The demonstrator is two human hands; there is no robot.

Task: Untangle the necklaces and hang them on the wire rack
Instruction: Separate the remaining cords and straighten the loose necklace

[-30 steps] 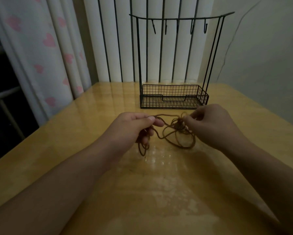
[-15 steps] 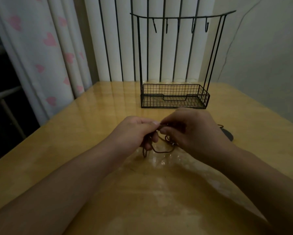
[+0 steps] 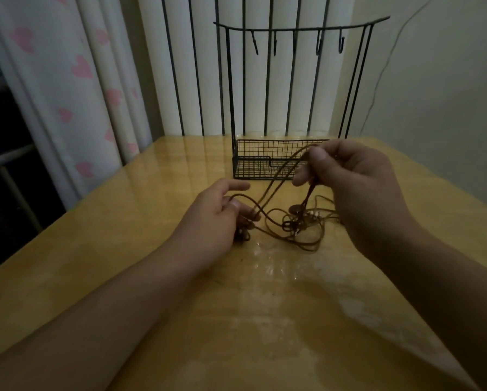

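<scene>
A tangle of brown cord necklaces [image 3: 295, 225] lies on the wooden table [image 3: 123, 235], with small pale beads in the knot. My right hand [image 3: 355, 179] is raised above the table and pinches a cord loop, pulling it up in front of the rack's basket. My left hand [image 3: 217, 213] rests low on the table and holds the other end of the cords between curled fingers. The black wire rack [image 3: 295, 32] stands behind, with several bare hooks on its top bar and a mesh basket at its foot.
A curtain with pink hearts [image 3: 67, 88] hangs at the left beyond the table edge. White vertical slats stand behind the rack, and a plain wall [image 3: 434, 80] is at the right.
My hands have drawn apart. The right hand rose and moved right, lifting a cord loop out of the tangle. The left hand stayed low, and the knot is spread out on the table.
</scene>
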